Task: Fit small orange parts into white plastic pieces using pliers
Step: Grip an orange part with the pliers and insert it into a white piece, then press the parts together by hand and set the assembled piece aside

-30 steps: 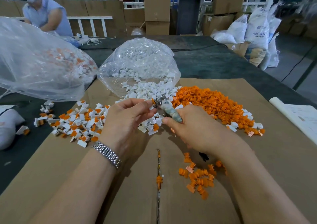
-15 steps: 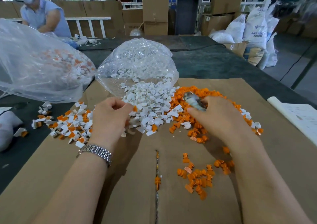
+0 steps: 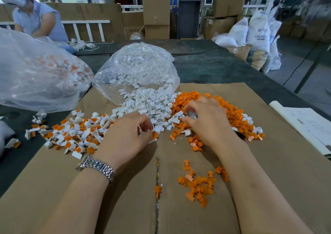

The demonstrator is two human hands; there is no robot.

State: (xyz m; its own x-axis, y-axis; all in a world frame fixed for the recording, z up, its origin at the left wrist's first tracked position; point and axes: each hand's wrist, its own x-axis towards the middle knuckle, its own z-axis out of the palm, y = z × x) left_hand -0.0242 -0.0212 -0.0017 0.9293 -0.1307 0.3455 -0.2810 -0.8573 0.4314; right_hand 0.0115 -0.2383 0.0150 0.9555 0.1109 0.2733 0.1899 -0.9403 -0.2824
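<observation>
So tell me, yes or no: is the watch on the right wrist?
No, the watch sits on the left wrist, just behind the left hand.

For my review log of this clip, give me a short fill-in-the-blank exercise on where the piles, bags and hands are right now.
1. The loose pile of small orange plastic parts lies under the person's ____ hand.
2. The white plastic pieces spill from a clear plastic ____.
3. A metal wristwatch sits on the ____ wrist.
4. All the piles rest on a sheet of brown ____.

Missing words: right; bag; left; cardboard
</observation>
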